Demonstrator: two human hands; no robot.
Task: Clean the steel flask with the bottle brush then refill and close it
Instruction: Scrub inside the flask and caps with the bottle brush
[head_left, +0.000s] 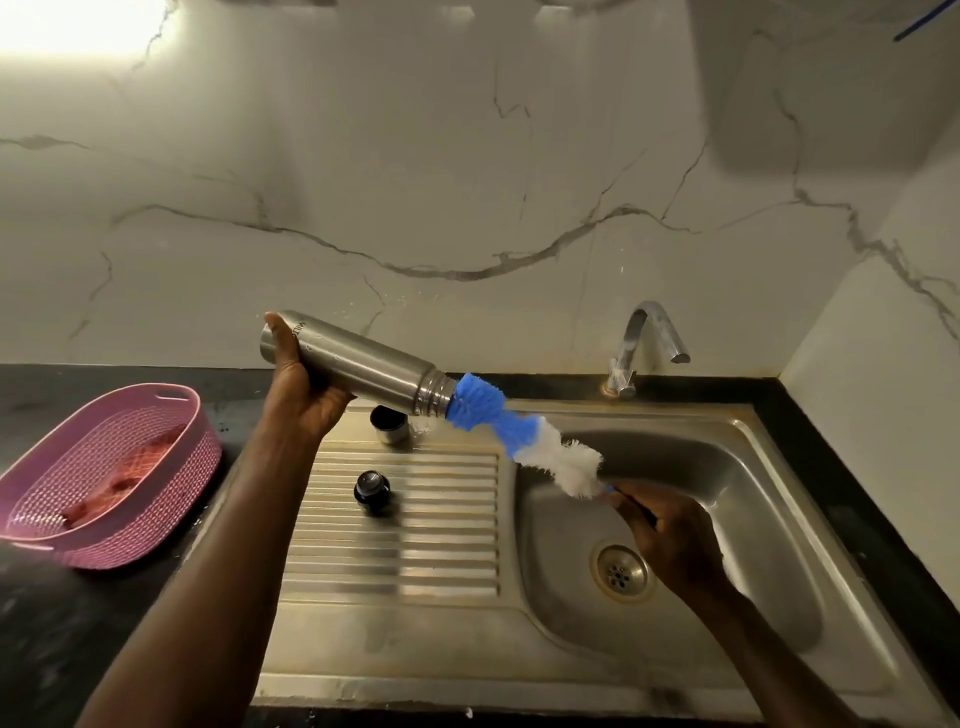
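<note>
With the left hand wrapped round the flask tilted over the sink, the right hand, gripping the brush, should push straight along the neck, twisting.

You've got the steel flask uncapped & tilted, mouth down-right over the sink edge; blue/white bottle brush tip at its mouth; black stopper & steel cup lid sit on drainboard
</note>
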